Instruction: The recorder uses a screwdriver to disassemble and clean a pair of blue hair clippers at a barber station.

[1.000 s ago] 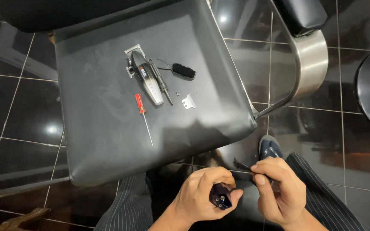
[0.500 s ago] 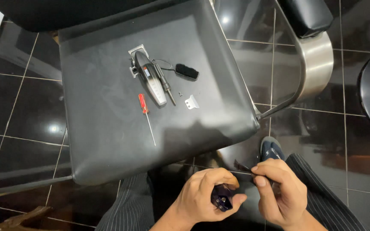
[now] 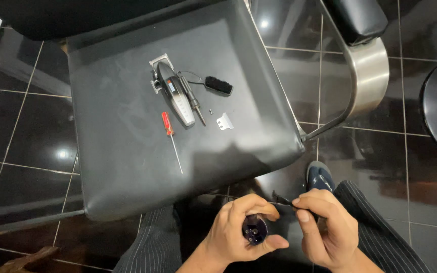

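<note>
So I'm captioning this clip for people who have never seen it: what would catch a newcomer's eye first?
Probably the two hands at the bottom: the left hand grips a small dark round-ended part, while the right hand pinches a thin black tool beside it. Next, the black chair seat above them, where a hair clipper, a red-handled screwdriver, a small black brush and a white blade piece lie spread out.

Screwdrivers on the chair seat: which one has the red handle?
The red-handled screwdriver lies alone, left of the hair clipper. The black-handled one rests against the clipper's right side.
</note>
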